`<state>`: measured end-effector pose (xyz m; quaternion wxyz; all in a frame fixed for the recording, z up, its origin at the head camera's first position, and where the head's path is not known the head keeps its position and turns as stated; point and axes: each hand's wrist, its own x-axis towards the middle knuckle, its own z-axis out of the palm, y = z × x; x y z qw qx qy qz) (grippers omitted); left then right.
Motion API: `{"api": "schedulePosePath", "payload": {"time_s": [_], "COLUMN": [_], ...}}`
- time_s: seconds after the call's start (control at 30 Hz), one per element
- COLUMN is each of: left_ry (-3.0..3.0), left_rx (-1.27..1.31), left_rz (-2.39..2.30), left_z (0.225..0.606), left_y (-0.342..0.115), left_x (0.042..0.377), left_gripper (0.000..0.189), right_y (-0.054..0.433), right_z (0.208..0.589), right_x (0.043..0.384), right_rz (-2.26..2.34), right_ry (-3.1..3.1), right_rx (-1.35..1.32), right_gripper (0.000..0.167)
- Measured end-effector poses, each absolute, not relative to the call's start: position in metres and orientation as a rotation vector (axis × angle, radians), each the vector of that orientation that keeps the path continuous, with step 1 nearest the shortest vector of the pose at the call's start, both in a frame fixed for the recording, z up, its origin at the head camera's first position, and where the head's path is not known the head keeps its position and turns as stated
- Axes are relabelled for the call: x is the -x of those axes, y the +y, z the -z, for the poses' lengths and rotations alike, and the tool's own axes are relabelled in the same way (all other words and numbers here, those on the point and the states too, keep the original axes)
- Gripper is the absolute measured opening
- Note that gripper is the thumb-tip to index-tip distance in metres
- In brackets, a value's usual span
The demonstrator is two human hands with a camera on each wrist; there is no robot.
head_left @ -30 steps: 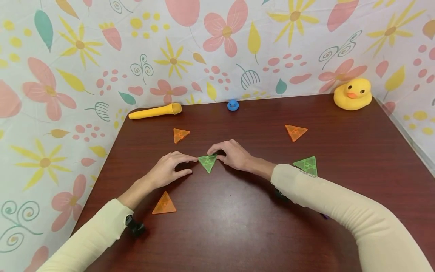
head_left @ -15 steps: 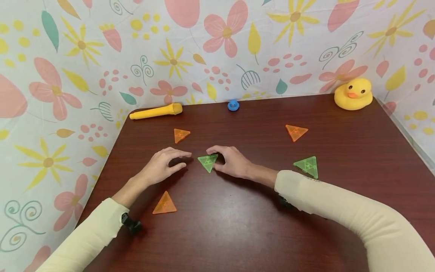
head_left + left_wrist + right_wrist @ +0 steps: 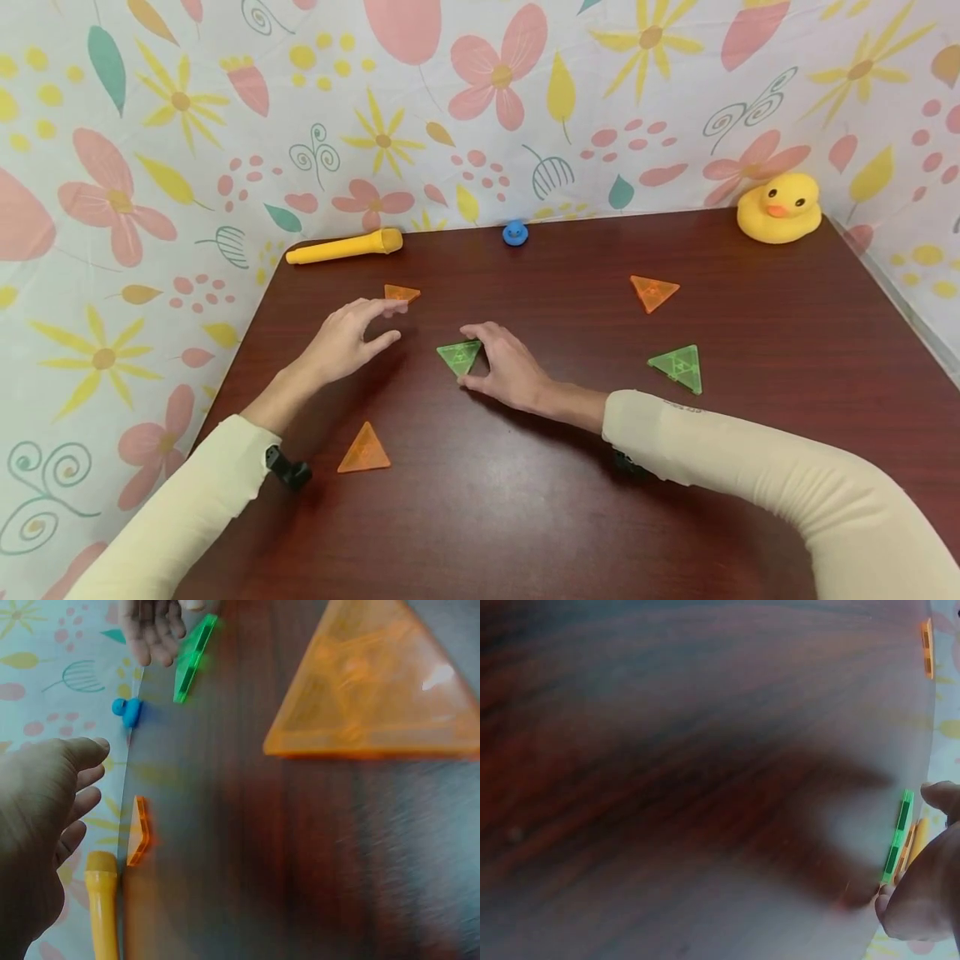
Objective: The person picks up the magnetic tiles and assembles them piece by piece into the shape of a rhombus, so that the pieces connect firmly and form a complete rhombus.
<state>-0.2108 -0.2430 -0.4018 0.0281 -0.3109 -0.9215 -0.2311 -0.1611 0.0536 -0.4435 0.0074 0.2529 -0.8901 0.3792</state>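
Observation:
In the head view my right hand (image 3: 510, 367) spans a translucent green triangle tile (image 3: 460, 357) lying on the table. Its thumb is at the tile's near point and its forefinger at the far edge. In the right wrist view fingertips (image 3: 885, 894) stand at one end of that tile, another finger close by the other. My left hand (image 3: 345, 337) is to the left, thumb and fingers parted, nothing between them. Its fingertips overlap a small orange triangle tile (image 3: 402, 292), partly hidden. Another orange triangle (image 3: 367, 690) looms large in the left wrist view.
A third orange triangle (image 3: 654, 292) and a second green triangle (image 3: 681, 367) lie to the right. Along the back edge are a yellow toy microphone (image 3: 345, 247), a small blue duck (image 3: 515, 233) and a large yellow duck (image 3: 780, 208). A flowered cloth (image 3: 480, 150) hangs behind.
My left hand has left the green tile and moved left and away, over the far orange tile. My right hand's thumb has shifted to the green tile's near point; the tile stays in place.

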Motion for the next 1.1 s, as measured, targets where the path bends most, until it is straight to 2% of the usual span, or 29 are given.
{"api": "schedulePosePath", "payload": {"time_s": [0.2,0.47,0.77,1.1], "left_ry": [-2.934,-3.043,-3.110,-3.105], "left_rx": [0.846,0.674,0.584,0.608], "left_rz": [0.619,0.630,0.641,0.708], "left_z": [0.400,0.410,0.422,0.430], "left_y": [-0.246,-0.252,-0.256,-0.259], "left_x": [0.231,0.254,0.268,0.277], "left_gripper": [0.069,0.084,0.085,0.072], "right_y": [0.050,0.047,0.048,0.056], "right_z": [0.444,0.446,0.445,0.444], "right_x": [0.160,0.159,0.162,0.164], "right_rz": [-1.188,-1.165,-1.118,-1.156], "right_ry": [-2.803,-2.795,-2.780,-2.830], "right_rx": [-0.758,-0.724,-0.766,-0.807], "right_gripper": [0.087,0.086,0.079,0.078]}}
